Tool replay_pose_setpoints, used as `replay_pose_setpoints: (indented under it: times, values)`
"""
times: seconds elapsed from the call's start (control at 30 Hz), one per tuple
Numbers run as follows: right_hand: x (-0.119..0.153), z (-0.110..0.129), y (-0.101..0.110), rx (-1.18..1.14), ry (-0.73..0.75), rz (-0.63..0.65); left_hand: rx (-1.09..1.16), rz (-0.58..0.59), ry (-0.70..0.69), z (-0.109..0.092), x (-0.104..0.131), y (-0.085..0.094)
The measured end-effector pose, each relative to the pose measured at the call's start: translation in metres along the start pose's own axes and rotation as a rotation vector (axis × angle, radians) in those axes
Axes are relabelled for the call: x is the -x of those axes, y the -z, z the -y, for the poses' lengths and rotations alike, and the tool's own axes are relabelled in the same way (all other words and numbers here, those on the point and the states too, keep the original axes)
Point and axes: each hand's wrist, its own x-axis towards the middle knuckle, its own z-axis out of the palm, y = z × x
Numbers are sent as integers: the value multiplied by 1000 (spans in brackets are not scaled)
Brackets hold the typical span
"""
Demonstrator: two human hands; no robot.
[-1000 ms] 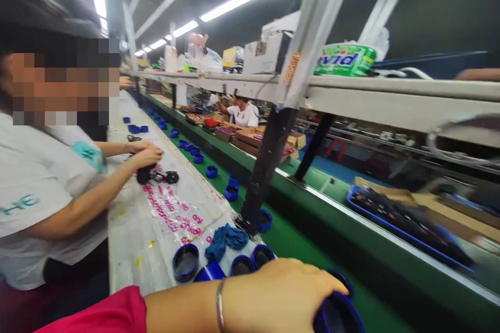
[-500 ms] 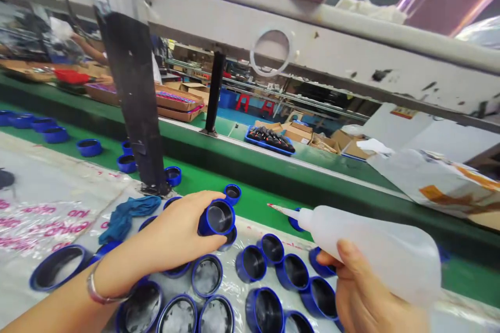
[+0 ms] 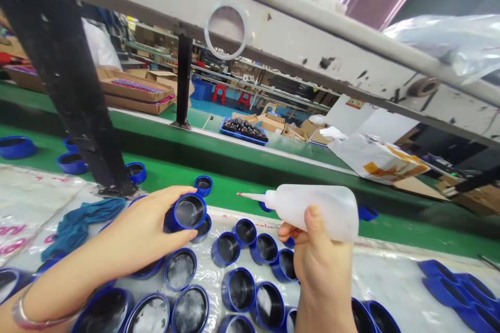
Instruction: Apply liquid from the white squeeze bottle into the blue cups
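Hands first, going left to right: left hand [image 3: 136,237], lower left of centre, has its grip closed round a round blue plastic cap with a black inside [image 3: 186,213], lifted just clear of the caps beneath it, open mouth tilted up and toward the right. Half a second back the same cap sat in the same hand at much the same tilt, so the hold has not changed. What has changed is the white squeeze bottle with a thin red-tipped nozzle [image 3: 312,210]: it has slid left, and its tip now lies near the held cap's rim, apart from it and a little above. That reads as the two being lined up, nozzle to cap, with no contact so far.

The bottle lies almost level, long axis running across the frame, nozzle pointing left at the cap and a touch upward, base toward the right. Right hand [image 3: 318,265], lower centre, clenches it from below, thumb laid up over its side.

Below and between the hands, many more blue caps [image 3: 238,289] stand mouth up on the clear plastic sheet over the table [image 3: 385,270]. A crumpled blue cloth [image 3: 80,218] lies at the left beside a black post [image 3: 64,73]; behind runs a green conveyor belt [image 3: 234,195] carrying a few single caps
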Motion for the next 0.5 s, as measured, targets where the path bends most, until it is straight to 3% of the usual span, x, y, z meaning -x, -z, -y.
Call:
replay_pose_setpoints:
  times: [0.2, 0.3, 0.5]
  values:
    - [13, 25, -10, 366, -24, -182, -4, -49, -52, 15, 1, -8]
    - [13, 33, -10, 594, -180, -121, -8, -45, -55, 16, 1, -10]
    - [-3, 17, 4, 448, -255, -57, 9, -11, -20, 5, -1, -7]
